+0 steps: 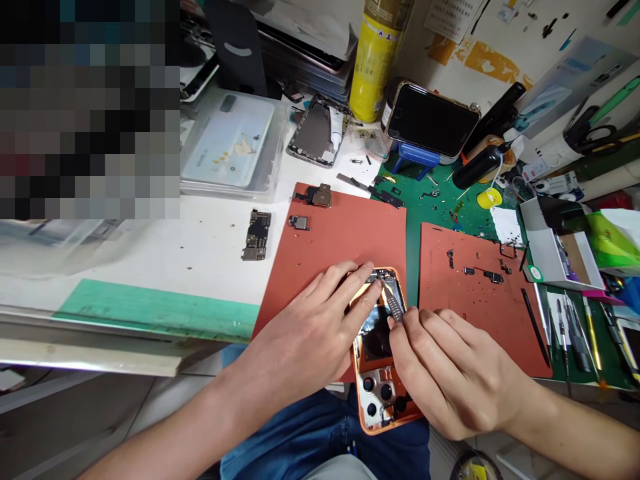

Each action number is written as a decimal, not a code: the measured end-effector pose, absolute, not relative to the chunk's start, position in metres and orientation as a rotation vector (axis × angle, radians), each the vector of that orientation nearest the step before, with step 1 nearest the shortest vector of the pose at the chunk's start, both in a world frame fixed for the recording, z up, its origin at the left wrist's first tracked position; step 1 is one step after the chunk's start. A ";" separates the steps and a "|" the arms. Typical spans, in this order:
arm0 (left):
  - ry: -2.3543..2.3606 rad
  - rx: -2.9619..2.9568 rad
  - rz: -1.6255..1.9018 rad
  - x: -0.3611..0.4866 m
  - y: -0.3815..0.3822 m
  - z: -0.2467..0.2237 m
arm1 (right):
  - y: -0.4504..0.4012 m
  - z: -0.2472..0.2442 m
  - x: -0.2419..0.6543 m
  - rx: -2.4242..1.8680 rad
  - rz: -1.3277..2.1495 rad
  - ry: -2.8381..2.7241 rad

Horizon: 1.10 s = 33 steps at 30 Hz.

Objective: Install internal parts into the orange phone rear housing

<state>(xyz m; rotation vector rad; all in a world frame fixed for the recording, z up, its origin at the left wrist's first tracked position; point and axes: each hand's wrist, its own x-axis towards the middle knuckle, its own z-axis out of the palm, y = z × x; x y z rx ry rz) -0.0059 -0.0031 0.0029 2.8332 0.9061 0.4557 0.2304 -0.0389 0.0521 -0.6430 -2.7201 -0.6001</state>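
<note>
An orange-rimmed phone housing (376, 375), open with its inside showing, is tilted over the near edge of the bench, its round camera openings toward my lap. My left hand (315, 320) holds it from the left, fingers stretched across its upper end. Pinched in my right hand (450, 370) are grey metal tweezers with a ridged grip (394, 303). Their tip reaches into the top end of the housing, close to my left fingertips. My left thumb and the housing's left side are partly hidden.
Behind the housing, a red mat (350, 227) bears a camera module (320, 195). A logic board (257, 235) lies left of it. Small parts lie on the second red mat (475, 313). A phone (433, 120) stands on a blue holder, near a yellow spray can (373, 67).
</note>
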 end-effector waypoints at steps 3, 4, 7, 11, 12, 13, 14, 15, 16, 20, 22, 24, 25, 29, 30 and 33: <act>0.916 2.822 0.467 -0.005 -0.003 0.002 | -0.038 0.054 0.229 -0.641 -0.607 -2.743; 0.918 2.819 0.469 -0.005 -0.003 0.002 | -0.038 0.054 0.229 -0.639 -0.609 -2.749; 0.907 2.815 0.480 -0.004 -0.003 0.001 | -0.036 0.054 0.228 -0.625 -0.625 -2.760; 0.897 2.813 0.459 -0.003 -0.003 0.002 | -0.035 0.054 0.226 -0.600 -0.642 -2.765; 0.899 2.816 0.448 -0.003 -0.003 0.002 | -0.035 0.055 0.226 -0.600 -0.642 -2.763; 0.900 2.819 0.439 -0.003 -0.003 0.002 | -0.034 0.055 0.225 -0.606 -0.644 -2.759; 0.900 2.822 0.432 -0.003 -0.003 0.002 | -0.034 0.056 0.225 -0.617 -0.645 -2.753; 0.900 2.824 0.426 -0.003 -0.003 0.003 | -0.034 0.057 0.224 -0.628 -0.645 -2.748; 0.900 2.824 0.419 -0.004 -0.003 0.003 | -0.034 0.057 0.224 -0.640 -0.643 -2.743; 0.902 2.823 0.402 -0.004 -0.003 0.003 | -0.034 0.057 0.223 -0.640 -0.623 -2.743; 0.900 2.824 0.403 -0.004 -0.003 0.002 | -0.034 0.056 0.222 -0.611 -0.627 -2.752; 0.898 2.826 0.395 -0.004 -0.003 0.002 | -0.033 0.054 0.222 -0.586 -0.642 -2.760; 0.897 2.827 0.387 -0.004 -0.003 0.002 | -0.033 0.054 0.222 -0.582 -0.648 -2.765; 0.901 2.833 0.404 -0.004 -0.003 0.001 | -0.032 0.053 0.222 -0.570 -0.650 -2.778; 0.902 2.833 0.410 -0.004 -0.004 0.001 | -0.032 0.054 0.222 -0.575 -0.651 -2.776; 0.903 2.832 0.401 -0.004 -0.005 0.002 | -0.033 0.054 0.222 -0.618 -0.651 -2.756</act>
